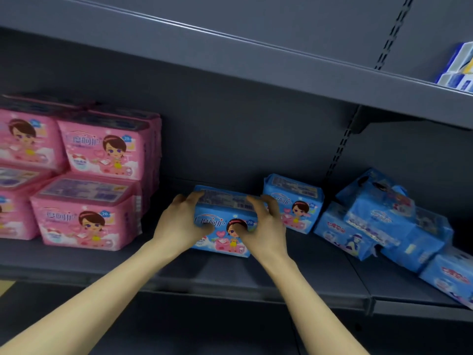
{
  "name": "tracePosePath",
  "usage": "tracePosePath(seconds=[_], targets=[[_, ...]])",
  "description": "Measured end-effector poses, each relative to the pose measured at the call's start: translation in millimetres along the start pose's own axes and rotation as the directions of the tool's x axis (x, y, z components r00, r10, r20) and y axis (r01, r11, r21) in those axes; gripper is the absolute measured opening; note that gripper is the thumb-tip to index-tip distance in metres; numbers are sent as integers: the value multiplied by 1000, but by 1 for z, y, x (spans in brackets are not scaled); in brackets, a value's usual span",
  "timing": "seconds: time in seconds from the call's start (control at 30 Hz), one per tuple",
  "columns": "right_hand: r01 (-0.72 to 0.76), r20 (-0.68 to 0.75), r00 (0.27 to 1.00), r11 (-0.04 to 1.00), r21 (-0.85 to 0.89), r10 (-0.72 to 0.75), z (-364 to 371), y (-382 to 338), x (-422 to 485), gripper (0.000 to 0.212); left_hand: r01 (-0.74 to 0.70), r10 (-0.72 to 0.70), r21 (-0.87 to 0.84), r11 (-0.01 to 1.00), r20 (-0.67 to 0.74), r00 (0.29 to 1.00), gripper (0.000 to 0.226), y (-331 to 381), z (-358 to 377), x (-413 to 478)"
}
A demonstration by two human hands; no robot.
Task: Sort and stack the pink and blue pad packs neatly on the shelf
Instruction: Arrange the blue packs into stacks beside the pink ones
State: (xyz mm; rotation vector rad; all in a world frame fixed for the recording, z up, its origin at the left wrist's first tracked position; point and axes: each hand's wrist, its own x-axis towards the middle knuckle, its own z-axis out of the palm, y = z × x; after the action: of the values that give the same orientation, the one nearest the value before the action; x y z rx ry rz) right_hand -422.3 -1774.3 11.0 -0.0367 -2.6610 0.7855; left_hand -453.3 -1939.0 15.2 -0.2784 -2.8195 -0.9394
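Left hand (179, 221) and right hand (266, 224) both grip one blue pad pack (225, 210) at the middle of the shelf (230, 280), fingers curled over its top edge, thumbs on the front hiding part of the print. Motion blur leaves it unclear whether its base touches the board. Just right stands a second blue pack (294, 203), then a jumbled blue heap (384, 224) cut off at the frame edge; the pink packs (89, 180) sit stacked at left, partly out of frame.
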Motion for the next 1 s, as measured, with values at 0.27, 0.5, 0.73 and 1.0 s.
tracePosePath(seconds=[0.27, 0.5, 0.73, 1.0], targets=[[89, 7, 996, 996, -24, -89, 15, -5, 25, 52, 32, -34, -34, 999, -49, 998, 76, -7, 0, 20], [109, -42, 993, 994, 5, -109, 21, -2, 35, 50, 6, -17, -106, 994, -103, 995, 75, -13, 4, 33], [90, -5, 996, 996, -4, -90, 24, 0, 44, 52, -28, 3, -165, 986, -150, 989, 75, -17, 9, 41], [127, 27, 992, 987, -95, -125, 21, -9, 58, 56, -59, 5, -222, 973, -237, 971, 74, -23, 6, 52]])
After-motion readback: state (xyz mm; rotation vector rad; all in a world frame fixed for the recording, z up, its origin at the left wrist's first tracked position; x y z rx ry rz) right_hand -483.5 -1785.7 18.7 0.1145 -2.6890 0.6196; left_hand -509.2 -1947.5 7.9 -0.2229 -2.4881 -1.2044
